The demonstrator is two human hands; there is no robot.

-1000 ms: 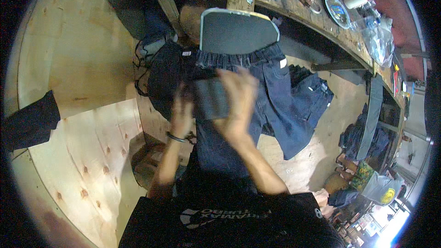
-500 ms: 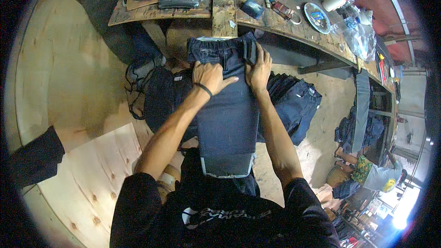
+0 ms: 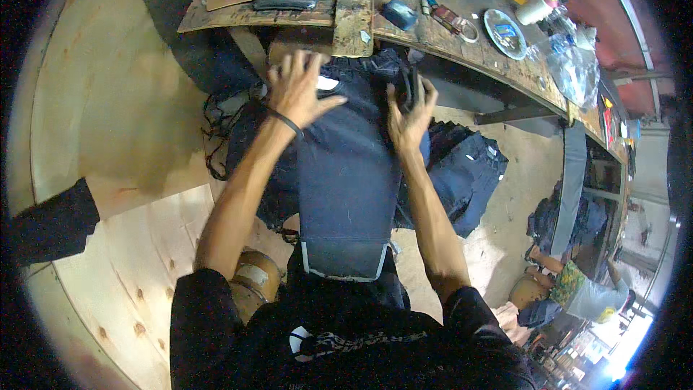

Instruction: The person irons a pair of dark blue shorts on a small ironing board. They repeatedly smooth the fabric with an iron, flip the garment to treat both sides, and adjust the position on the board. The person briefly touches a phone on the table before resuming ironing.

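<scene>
Here, left hand spread flat on jeans by the waistband; jeans draped lengthwise over a board below the bench; right hand fingers splayed, pressing the waistband's right edge.

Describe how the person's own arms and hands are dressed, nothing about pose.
Both forearms are bare from the elbow down. Short black sleeves of a dark T-shirt with a pale print on the chest cover the upper arms. The left hand has a thin dark band around the wrist. The right hand is bare: no glove, and no ring or watch that can be made out.
</scene>
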